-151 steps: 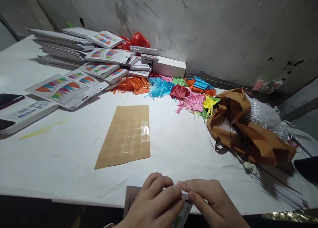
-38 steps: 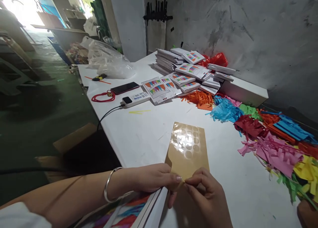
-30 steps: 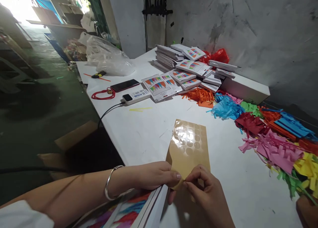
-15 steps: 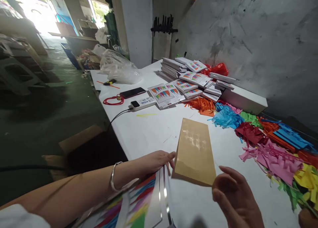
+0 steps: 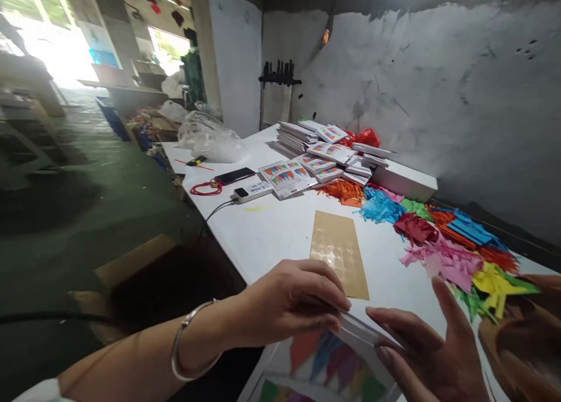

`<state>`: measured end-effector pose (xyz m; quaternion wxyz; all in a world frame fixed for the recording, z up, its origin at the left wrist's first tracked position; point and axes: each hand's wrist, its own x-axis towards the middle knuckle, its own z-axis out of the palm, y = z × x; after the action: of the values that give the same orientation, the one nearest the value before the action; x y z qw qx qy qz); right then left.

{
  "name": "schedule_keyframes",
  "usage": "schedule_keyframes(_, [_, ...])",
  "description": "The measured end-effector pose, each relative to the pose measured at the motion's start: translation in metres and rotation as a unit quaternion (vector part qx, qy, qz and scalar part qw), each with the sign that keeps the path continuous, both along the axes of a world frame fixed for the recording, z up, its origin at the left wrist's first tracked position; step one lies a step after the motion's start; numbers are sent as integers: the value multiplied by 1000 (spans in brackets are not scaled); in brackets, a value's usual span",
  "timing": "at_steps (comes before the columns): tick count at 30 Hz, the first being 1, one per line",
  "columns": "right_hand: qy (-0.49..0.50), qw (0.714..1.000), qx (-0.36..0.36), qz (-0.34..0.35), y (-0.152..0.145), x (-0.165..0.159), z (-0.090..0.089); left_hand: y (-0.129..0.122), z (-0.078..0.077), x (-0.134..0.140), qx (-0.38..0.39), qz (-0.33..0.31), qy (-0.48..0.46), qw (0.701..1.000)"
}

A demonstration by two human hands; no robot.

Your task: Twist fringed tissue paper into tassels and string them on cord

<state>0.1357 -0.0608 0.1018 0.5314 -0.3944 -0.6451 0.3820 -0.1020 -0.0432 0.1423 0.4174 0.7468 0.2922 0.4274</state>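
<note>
Packet (image 5: 335, 361): between five and six o'clock in your view, upper edge held between thumb and fingers of your left hand (image 5: 291, 302). Your right hand (image 5: 438, 358), at the packet's three o'clock: thumb and finger at that edge, grip unclear, another finger raised. Sheet (image 5: 338, 241): on the table (image 5: 280, 232), packet's twelve o'clock.

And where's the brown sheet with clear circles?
In the head view, the brown sheet lies slightly right of centre on the white table, just beyond the left hand and left of the pink fringed paper.
</note>
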Motion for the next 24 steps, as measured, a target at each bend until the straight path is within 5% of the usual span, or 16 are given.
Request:
schedule_keyframes(3, [-28, 999, 14, -37, -8, 25, -14, -2, -22, 23, 9, 12, -21, 1000])
schedule_keyframes(8, [-103, 955, 174, -217, -14, 54, -21, 5, -47, 51, -50, -11, -12, 999])
schedule_keyframes(11, [-121, 978, 128, -113, -17, 59, -8, 9, -52, 57, -60, -16, 2, 998])
schedule_keyframes(14, [-117, 993, -30, 9, -17, 55, -1, 13, -55, 60, -72, -16, 0, 997])
schedule_keyframes(19, [-88, 981, -169, 37, -10, 47, -6, 17, -63, 61, -97, -20, 1, 995])
schedule_keyframes(24, [-176, 974, -135, 41, -3, 46, -14, 21, -66, 63, -99, -22, 4, 995])
